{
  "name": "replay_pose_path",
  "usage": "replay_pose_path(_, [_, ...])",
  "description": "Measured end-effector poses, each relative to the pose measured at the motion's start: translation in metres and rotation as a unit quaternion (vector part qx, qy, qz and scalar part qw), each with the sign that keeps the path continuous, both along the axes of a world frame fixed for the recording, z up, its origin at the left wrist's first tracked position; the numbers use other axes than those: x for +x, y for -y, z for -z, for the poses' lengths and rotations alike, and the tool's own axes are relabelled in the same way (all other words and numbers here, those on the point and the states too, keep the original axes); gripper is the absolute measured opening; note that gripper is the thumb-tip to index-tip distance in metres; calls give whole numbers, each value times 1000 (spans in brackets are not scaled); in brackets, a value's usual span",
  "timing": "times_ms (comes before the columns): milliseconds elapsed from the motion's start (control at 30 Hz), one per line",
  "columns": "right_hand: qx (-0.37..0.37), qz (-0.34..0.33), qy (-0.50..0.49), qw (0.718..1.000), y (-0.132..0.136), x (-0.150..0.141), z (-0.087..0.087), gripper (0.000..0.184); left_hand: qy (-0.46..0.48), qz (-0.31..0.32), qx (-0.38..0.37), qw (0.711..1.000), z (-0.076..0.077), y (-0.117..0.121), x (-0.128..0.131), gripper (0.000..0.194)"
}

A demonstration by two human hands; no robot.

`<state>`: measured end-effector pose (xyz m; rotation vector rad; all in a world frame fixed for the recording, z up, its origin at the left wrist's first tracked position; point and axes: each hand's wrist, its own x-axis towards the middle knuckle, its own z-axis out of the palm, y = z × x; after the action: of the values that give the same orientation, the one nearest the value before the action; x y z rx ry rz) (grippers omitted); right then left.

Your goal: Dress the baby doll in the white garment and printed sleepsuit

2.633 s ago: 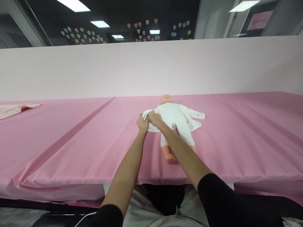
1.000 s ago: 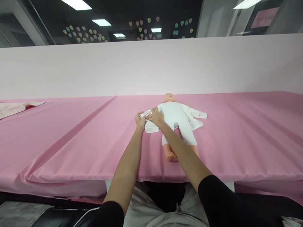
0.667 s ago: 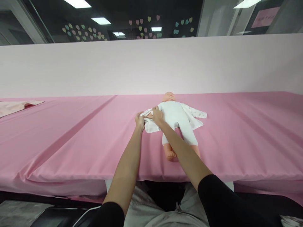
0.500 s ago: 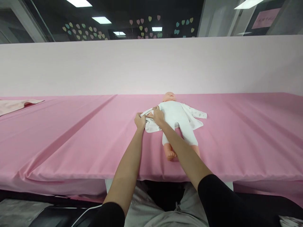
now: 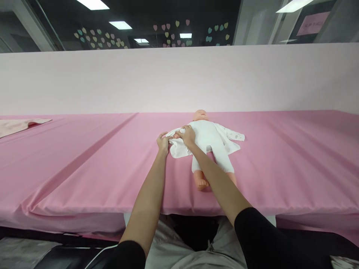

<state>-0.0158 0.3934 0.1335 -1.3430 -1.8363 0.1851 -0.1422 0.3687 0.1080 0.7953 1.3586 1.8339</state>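
A baby doll in a white bodysuit lies on its back on the pink tablecloth, head away from me, bare feet towards me. An open white garment is spread beneath it. My left hand pinches the end of the garment's left sleeve. Beside it, my right hand is closed on the same sleeve at the doll's arm, the two hands almost touching.
A folded pale pink cloth lies far left on the table. A pale pink partition wall runs along the table's far side. The table's near edge is just in front of my lap.
My hands have worked at the left sleeve, bunching it and lifting it slightly; my left hand has shifted a little to the left. The doll has stayed in place.
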Motion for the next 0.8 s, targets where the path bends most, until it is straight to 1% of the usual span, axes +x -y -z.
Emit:
replay_pose_path(100, [1,-2,-20,1000,0,0,-1,32,29,16,4,999,-2,1,1,56])
replay_pose_path(367, [-4,2,-47,999,-2,1,-4,34,78,63,21,995,-5,1,1,43])
replay_pose_path(533, [-8,-2,-47,999,-1,3,-5,36,95,91,22,991,-4,0,-2,42])
replay_pose_path(800, [-25,-27,-121,992,0,4,-9,33,123,127,36,984,-3,1,-3,42])
